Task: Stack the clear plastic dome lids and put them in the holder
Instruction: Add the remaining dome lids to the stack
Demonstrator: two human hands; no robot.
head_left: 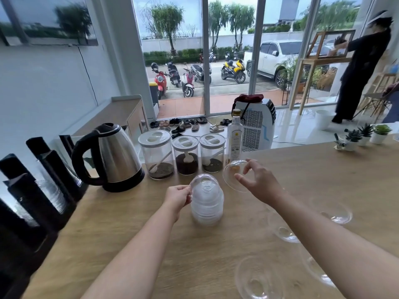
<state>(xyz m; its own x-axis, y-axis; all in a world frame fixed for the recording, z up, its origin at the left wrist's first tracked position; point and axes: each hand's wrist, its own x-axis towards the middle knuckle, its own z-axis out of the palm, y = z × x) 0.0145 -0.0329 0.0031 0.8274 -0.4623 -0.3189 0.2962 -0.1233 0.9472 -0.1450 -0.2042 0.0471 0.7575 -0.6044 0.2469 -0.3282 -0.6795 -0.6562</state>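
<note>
A stack of clear dome lids stands upright on the wooden counter, and my left hand grips its left side near the top. Up and to the right of the stack, my right hand pinches a single clear dome lid by its rim and holds it tilted in the air. Loose dome lids lie on the counter to the right: one far right, one partly hidden under my right forearm, one at the front edge. The black holder with slots of cups stands at the left.
A steel kettle stands behind the stack at the left. Three lidded jars and a glass bottle line the counter's back edge. Small potted plants sit far right. A person in black stands by the windows in the background.
</note>
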